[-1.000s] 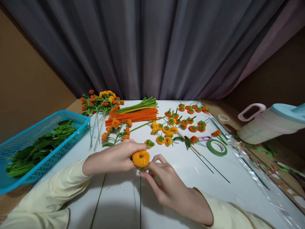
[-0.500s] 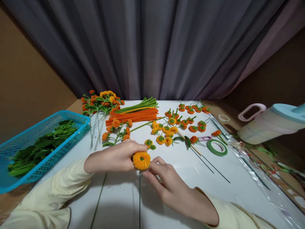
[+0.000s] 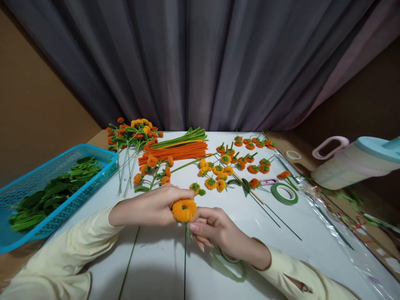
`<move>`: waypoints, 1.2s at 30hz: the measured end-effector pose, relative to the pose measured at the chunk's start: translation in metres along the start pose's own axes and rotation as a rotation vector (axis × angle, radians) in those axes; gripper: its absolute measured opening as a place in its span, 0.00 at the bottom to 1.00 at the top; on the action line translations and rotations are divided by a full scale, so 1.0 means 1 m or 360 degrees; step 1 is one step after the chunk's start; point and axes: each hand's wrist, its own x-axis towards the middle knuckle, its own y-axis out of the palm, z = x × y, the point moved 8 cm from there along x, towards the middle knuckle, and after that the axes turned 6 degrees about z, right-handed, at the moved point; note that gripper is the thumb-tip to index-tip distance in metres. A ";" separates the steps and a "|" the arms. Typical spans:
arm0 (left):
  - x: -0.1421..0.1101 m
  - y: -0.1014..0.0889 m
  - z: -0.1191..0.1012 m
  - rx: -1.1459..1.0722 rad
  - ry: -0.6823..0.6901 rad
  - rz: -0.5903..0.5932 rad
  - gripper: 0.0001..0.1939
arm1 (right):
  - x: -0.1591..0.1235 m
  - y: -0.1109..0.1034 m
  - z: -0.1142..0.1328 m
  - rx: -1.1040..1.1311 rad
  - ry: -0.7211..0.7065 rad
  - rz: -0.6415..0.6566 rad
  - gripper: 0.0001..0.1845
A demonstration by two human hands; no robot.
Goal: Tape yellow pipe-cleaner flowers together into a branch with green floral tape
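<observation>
My left hand (image 3: 156,204) is closed round a yellow-orange fuzzy pipe-cleaner flower (image 3: 184,210), its face turned toward me. A thin dark green wire stem (image 3: 185,266) runs down from beneath it to the front edge. My right hand (image 3: 215,227) pinches thumb against fingers right beside the stem, just below the bloom. From under this hand hangs a blurred, pale green loop of floral tape (image 3: 233,275). What exactly lies between the fingertips is partly hidden. Just beyond the hands lies a smaller yellow flower with green leaves (image 3: 195,188).
A blue basket (image 3: 108,166) of green leaves stands at left. Orange pipe cleaners (image 3: 178,152), a flower bunch (image 3: 134,129) and several loose blooms (image 3: 218,171) lie behind. At right are a tape roll (image 3: 285,194), a tumbler (image 3: 359,162) and plastic wrap (image 3: 337,229).
My right hand has turned and shifted slightly up, with its fingers opening downward. The pale green tape loop now shows beneath it. The flower moved slightly left.
</observation>
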 end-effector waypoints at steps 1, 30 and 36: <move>0.000 0.000 -0.001 0.0025 0.0009 -0.0009 0.10 | 0.001 -0.001 -0.003 0.0068 0.0011 0.0024 0.16; -0.013 -0.012 -0.030 0.0213 0.0611 -0.0064 0.08 | 0.007 0.012 -0.006 0.0143 -0.0055 0.0290 0.23; -0.025 -0.023 -0.041 0.0444 0.0612 -0.0112 0.14 | 0.005 0.010 -0.002 0.0044 -0.0062 0.0217 0.22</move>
